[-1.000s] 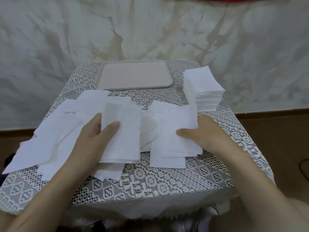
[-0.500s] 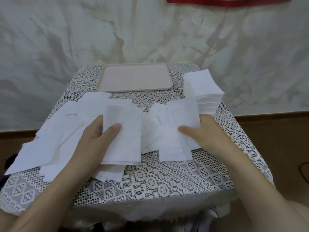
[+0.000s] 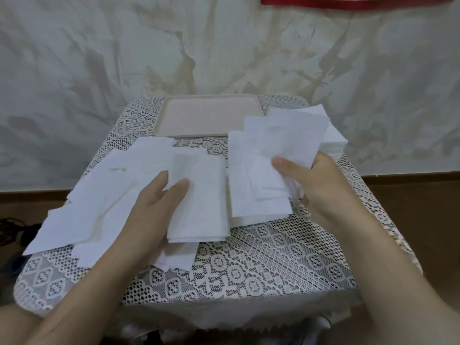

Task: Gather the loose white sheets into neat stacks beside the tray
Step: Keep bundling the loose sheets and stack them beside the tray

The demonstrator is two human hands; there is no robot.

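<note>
Loose white sheets [image 3: 104, 195] lie spread over the left and middle of the table. My left hand [image 3: 154, 205] holds a small bundle of sheets [image 3: 199, 202], thumb on top. My right hand [image 3: 316, 185] pinches several sheets [image 3: 286, 140] and holds them lifted and fanned above the table. Behind them a neat stack of sheets [image 3: 333, 140] stands to the right of the empty pink tray [image 3: 209, 115]; the lifted sheets partly hide it.
The table wears a white lace cloth [image 3: 249, 265] and its near edge is close to me. A marbled wall rises behind the tray. The floor drops away on both sides, with dark cables [image 3: 15, 230] at the left.
My right hand has lifted its sheets off the table and carried them up and back toward the stack. My left hand has kept its hold on the bundle.
</note>
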